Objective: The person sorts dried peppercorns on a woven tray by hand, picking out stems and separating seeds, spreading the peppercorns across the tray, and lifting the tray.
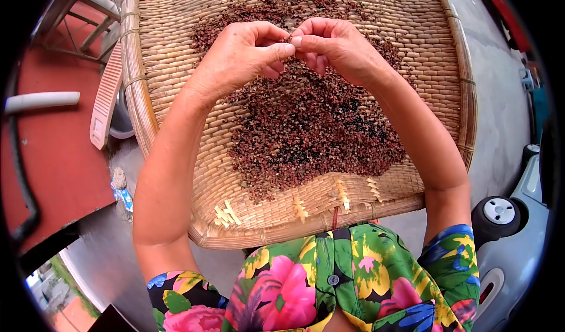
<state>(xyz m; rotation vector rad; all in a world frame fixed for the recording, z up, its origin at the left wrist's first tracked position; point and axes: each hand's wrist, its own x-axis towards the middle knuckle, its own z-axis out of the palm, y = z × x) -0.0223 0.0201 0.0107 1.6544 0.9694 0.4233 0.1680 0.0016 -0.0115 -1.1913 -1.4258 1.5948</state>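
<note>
Both hands meet above a large woven tray. Thumb and forefinger are pinched together on my left hand, and what lies between them is too small to name. My right hand touches it with its own pinched fingertips; anything held there is too small to make out. Under and below the hands spreads a heap of reddish-brown husks, with small black seeds mixed in. Part of the heap is hidden behind the hands.
Yellow woven strips show near the tray's front rim. At left are a red surface, a white tube and a pinkish slatted plastic piece. A grey-blue wheeled object stands at lower right.
</note>
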